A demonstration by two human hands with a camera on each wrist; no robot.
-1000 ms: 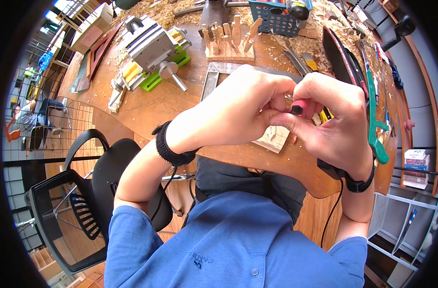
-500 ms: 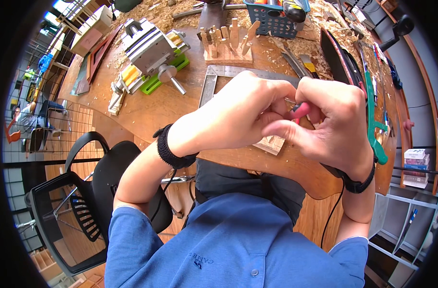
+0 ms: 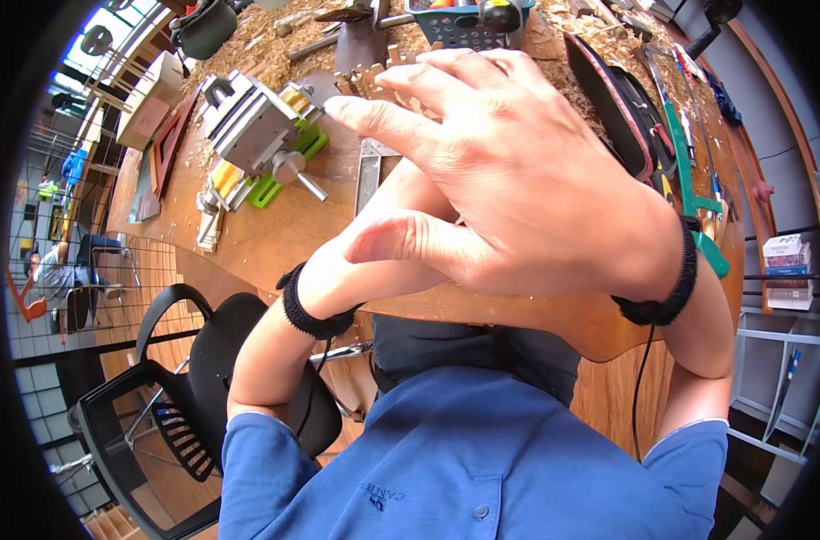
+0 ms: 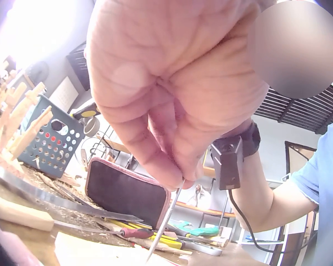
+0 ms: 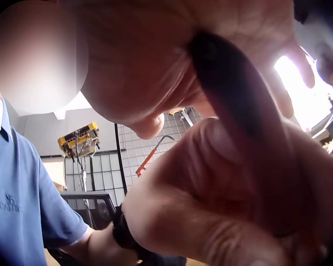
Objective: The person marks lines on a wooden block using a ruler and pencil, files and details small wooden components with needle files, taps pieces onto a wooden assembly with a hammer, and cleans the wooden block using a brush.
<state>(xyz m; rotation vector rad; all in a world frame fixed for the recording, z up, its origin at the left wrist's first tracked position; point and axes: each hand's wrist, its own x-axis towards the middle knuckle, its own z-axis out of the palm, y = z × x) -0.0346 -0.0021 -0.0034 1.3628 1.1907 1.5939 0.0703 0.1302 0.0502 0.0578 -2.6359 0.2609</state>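
Observation:
My right hand (image 3: 509, 171) lies over the left in the head view, its fingers straight and spread. Beneath it, my left hand (image 3: 414, 193) is mostly covered. In the left wrist view its fingers pinch a thin metal shaft (image 4: 165, 224) that points down towards a pale wooden board (image 4: 100, 249). The right wrist view shows a dark, reddish handle (image 5: 227, 77) with a black end, its top right at the right palm and its lower part within the left hand's grip. Handle and shaft look like one hand tool; its exact kind cannot be told.
A grey vise (image 3: 261, 121) on a green base stands left on the bench. A steel square (image 3: 370, 171) lies partly under the hands. Behind are a blue basket (image 3: 473, 29) and wood shavings; a black case (image 3: 603, 99) and green-handled saw (image 3: 684, 171) lie right.
My right hand has let go of the red-and-black handle with its curled fingers, spread out flat and moved left over the left hand. The head view has shifted slightly.

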